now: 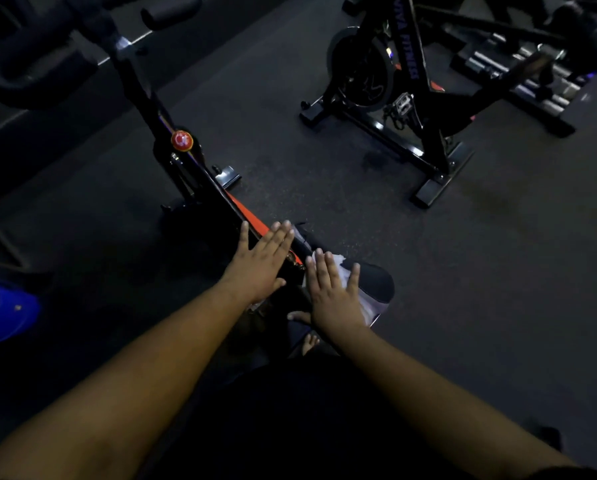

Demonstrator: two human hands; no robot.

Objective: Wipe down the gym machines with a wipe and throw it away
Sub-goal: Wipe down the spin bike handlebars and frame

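A black exercise bike [186,168] with an orange stripe and a red knob stands right in front of me. My left hand [260,263] lies flat with straight fingers on its frame near the orange stripe. My right hand [335,296] presses a white wipe [373,306] flat onto the black saddle [380,280], fingers spread and straight. Part of the wipe shows beyond the fingertips and below the palm.
A second black exercise bike [404,98] stands at the upper right on the dark rubber floor [290,133]. A rack of dumbbells [525,71] sits far right. A blue object [2,310] lies at the left edge. The room is dim.
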